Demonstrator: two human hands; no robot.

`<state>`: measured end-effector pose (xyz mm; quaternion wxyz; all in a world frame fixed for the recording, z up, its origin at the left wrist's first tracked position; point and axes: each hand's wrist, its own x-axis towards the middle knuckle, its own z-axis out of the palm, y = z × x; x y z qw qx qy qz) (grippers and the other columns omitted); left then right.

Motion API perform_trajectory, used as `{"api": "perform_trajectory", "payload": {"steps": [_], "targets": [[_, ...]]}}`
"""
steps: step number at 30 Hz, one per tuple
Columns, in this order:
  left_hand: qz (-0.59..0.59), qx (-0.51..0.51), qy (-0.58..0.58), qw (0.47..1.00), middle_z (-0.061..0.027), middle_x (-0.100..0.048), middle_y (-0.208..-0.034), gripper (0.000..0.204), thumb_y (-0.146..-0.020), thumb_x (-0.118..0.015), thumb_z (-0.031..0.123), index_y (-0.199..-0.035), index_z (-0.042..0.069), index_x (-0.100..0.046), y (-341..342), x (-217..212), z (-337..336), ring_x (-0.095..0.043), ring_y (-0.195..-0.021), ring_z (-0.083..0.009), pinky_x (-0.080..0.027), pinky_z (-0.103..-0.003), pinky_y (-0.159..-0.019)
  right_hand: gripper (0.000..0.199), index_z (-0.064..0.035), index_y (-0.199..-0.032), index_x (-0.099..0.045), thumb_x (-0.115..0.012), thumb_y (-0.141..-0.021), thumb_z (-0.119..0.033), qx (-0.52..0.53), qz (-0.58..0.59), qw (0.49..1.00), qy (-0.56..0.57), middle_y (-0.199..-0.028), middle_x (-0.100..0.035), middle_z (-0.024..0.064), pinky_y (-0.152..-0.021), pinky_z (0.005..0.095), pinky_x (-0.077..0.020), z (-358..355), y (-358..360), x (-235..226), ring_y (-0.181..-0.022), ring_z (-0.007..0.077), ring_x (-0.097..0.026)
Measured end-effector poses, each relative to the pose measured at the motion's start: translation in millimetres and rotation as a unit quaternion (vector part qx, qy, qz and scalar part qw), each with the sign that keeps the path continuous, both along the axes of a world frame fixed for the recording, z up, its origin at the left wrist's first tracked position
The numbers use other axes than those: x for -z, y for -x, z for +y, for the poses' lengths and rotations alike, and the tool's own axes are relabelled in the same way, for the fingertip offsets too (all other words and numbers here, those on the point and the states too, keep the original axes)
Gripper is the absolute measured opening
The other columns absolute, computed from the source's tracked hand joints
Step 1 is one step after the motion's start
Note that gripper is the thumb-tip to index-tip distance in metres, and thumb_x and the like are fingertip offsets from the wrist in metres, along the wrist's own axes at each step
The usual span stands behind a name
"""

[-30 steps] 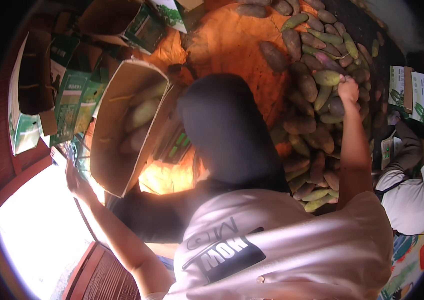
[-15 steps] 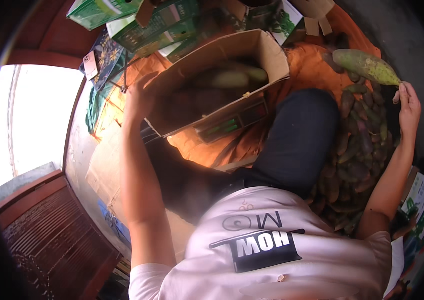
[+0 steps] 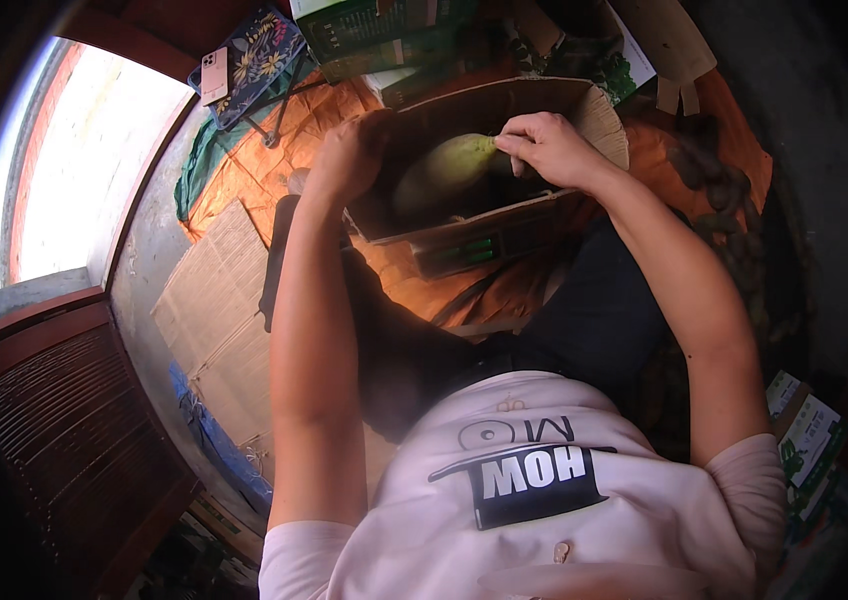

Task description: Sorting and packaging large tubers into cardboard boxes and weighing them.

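Observation:
A large, long green gourd-like fruit is tilted inside the open cardboard box in front of me. My right hand pinches its narrow pale-green end, just inside the box's right half. At the left end of the box, my left hand is curled over the rim, its fingertips in shadow. The box sits on a scale with a lit green display. Deep shade hides most of the box's inside.
An orange sheet covers the floor, with a heap of brownish-green elongated produce to the right. Green printed cartons stand behind the box. A pink phone lies on a floral surface at upper left. Flattened cardboard lies left.
My right hand has brought the green fruit from above the heap at far right leftward into the box. My left hand stays at the box's left end. The whole view has shifted.

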<state>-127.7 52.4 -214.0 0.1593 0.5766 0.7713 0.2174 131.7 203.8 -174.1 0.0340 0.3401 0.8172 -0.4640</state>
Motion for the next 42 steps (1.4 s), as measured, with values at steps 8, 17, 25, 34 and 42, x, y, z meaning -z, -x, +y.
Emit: {"api": "perform_trajectory", "payload": {"steps": [8,17,25,34,42], "targets": [[-0.009,-0.008,0.031,0.999,-0.0202,-0.070,-0.119,0.034,-0.098,-0.059,0.020,-0.130,0.010,-0.065,-5.7,-3.7,-6.9,-0.064,-0.113,-0.0408,-0.051,-0.049,-0.097,0.023,-0.0056,-0.111,-0.072,-0.072,-0.090,-0.014,-0.083,-0.004,0.967,-0.242,-0.110,-0.070,0.0170,-0.098,0.0445,-0.0512,12.2,-31.8,26.0,-0.111,0.0360,-0.065],[0.011,-0.014,-0.038,0.999,-0.0219,-0.070,-0.119,0.035,-0.095,-0.061,0.020,-0.128,0.013,-0.067,0.8,16.0,-3.3,-0.064,-0.114,-0.0414,-0.052,-0.049,-0.098,0.022,-0.0106,-0.112,-0.075,-0.071,-0.092,-0.018,0.202,0.170,0.899,-0.351,-0.110,-0.074,0.0102,-0.091,0.0345,-0.0521,76.1,-129.3,21.4,-0.104,0.0261,-0.070],[0.036,-0.032,-0.131,0.990,-0.0150,-0.069,-0.129,0.036,-0.094,-0.066,0.014,-0.130,0.018,-0.069,8.0,25.2,-3.7,-0.062,-0.125,-0.0333,-0.050,-0.041,-0.105,0.019,-0.0110,-0.109,-0.077,-0.071,-0.091,-0.017,0.295,0.197,0.881,-0.314,-0.101,-0.077,0.0088,-0.086,0.0324,-0.0541,77.5,-158.2,49.5,-0.092,0.0215,-0.073],[0.018,-0.035,-0.172,0.984,-0.0156,-0.069,-0.126,0.032,-0.092,-0.065,0.010,-0.123,0.013,-0.070,6.3,23.1,3.4,-0.063,-0.122,-0.0358,-0.050,-0.041,-0.104,0.017,-0.0090,-0.108,-0.076,-0.069,-0.093,-0.015,0.278,0.185,0.885,-0.324,-0.100,-0.077,0.0076,-0.085,0.0306,-0.0546,86.2,-163.0,53.3,-0.092,0.0174,-0.072],[0.002,-0.041,-0.198,0.979,-0.0125,-0.068,-0.130,0.030,-0.095,-0.066,0.007,-0.124,0.010,-0.071,-4.0,-1.3,8.6,-0.063,-0.125,-0.0300,-0.049,-0.038,-0.106,0.017,0.0013,-0.109,-0.072,-0.065,-0.096,-0.007,0.282,0.204,0.906,-0.241,-0.102,-0.074,0.0100,-0.086,0.0292,-0.0565,57.8,-128.0,32.1,-0.094,0.0143,-0.070]]}}
